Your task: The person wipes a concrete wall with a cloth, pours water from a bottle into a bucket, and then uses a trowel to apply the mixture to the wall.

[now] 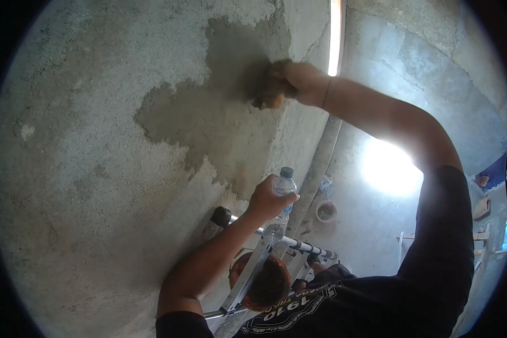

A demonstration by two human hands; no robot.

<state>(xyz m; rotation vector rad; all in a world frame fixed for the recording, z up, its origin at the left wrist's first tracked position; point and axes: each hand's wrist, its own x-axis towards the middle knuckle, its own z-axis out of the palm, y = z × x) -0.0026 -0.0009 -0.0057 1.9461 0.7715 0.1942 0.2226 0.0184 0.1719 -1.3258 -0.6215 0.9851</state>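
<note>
My right hand (298, 79) is raised and presses a brownish sponge (271, 90) against the rough cement wall (84, 169), at the right edge of a dark wet patch (208, 112). My left hand (267, 198) is lower, near the wall, and grips a clear plastic water bottle (284, 186) with a dark cap, held upright. Both arms reach out from a dark printed shirt at the bottom of the view.
A metal ladder (298, 245) stands below me against the wall, with an orange bucket (265, 284) on it. A small round bucket (325, 211) sits on the floor far below. Bright glare (388, 169) fills a spot by my right arm. The wall's corner runs up at centre right.
</note>
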